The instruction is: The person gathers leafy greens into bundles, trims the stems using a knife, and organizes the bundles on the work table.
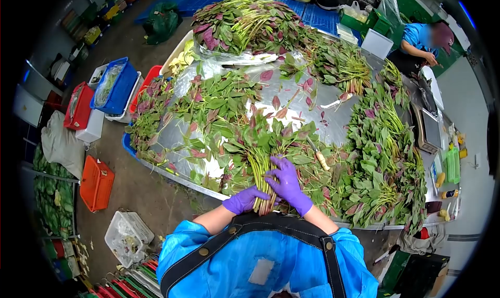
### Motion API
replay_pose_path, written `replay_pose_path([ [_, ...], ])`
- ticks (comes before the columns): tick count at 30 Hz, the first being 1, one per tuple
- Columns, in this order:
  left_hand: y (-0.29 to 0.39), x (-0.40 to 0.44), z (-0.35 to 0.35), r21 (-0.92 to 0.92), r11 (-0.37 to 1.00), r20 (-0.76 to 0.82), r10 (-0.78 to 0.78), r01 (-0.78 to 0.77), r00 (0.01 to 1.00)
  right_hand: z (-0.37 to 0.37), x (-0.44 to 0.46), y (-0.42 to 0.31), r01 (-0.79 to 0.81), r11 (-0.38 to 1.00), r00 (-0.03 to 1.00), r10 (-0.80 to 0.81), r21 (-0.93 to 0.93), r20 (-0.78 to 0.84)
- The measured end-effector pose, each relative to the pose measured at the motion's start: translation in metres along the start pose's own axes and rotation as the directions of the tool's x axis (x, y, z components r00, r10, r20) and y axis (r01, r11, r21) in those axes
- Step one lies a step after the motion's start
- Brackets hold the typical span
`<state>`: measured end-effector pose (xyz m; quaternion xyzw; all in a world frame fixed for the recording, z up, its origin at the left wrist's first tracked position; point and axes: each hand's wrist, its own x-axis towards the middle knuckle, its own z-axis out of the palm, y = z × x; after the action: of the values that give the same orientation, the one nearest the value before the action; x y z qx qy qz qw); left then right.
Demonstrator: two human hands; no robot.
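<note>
Both my hands wear purple gloves and hold a bunch of red-and-green amaranth (256,162) at the near edge of the metal table (333,122). My left hand (245,199) wraps round the lower stems from the left. From the right, my right hand (286,183) grips the stems a little higher up. The leafy tops point away from me, and the cut ends hang toward my apron. A knife with a wooden handle (322,160) lies among loose leaves just right of the bunch. Loose amaranth stalks (219,97) spread over the table beyond my hands.
A large amaranth pile (250,24) stands at the back, and bundled amaranth (385,162) lines the right side. A scale (426,129) stands at far right. Left on the floor are a blue crate (109,87) and an orange crate (96,183). A co-worker (416,43) is at back right.
</note>
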<state>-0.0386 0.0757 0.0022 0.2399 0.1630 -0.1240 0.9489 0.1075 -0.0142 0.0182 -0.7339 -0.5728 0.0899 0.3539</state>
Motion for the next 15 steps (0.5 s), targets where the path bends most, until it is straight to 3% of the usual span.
replay_pose_path([
  [2,0.006,-0.001,0.010,-0.022,1.000,-0.045,-0.017,0.016,0.999,-0.001,0.000,-0.001,-0.011,1.000,0.999,0.012,0.020,-0.042],
  [4,0.000,0.001,0.004,0.029,0.999,-0.060,-0.034,0.036,0.998,-0.012,-0.004,-0.005,0.072,0.996,0.997,-0.073,0.044,0.021],
  [8,0.001,0.001,0.004,0.046,0.996,-0.031,0.079,-0.077,0.996,-0.049,-0.012,-0.020,0.082,0.923,0.978,-0.147,0.375,0.149],
  [9,0.000,0.005,-0.004,0.002,1.000,0.001,0.010,-0.010,1.000,-0.066,-0.010,-0.021,0.044,0.849,0.978,-0.144,0.526,0.150],
  [10,-0.004,0.007,-0.009,0.001,1.000,0.003,0.013,-0.013,1.000,-0.078,-0.013,-0.010,0.045,0.851,0.977,-0.146,0.524,0.153],
  [12,-0.001,0.005,-0.001,-0.039,0.998,-0.002,0.043,-0.043,0.999,-0.097,-0.022,0.010,-0.306,0.536,0.950,0.222,0.787,0.219],
  [13,0.000,0.005,0.000,-0.086,0.996,-0.015,0.030,-0.031,0.999,-0.097,-0.025,0.015,-0.307,0.533,0.950,0.227,0.789,0.216],
  [14,0.000,0.004,0.003,-0.083,0.996,-0.014,0.023,-0.024,1.000,-0.094,-0.028,0.021,-0.457,0.853,0.871,0.371,0.252,0.323],
  [15,0.002,0.005,0.006,-0.023,0.999,-0.056,0.021,-0.023,0.998,-0.093,-0.029,0.026,-0.419,0.819,0.779,0.546,-0.392,0.309],
])
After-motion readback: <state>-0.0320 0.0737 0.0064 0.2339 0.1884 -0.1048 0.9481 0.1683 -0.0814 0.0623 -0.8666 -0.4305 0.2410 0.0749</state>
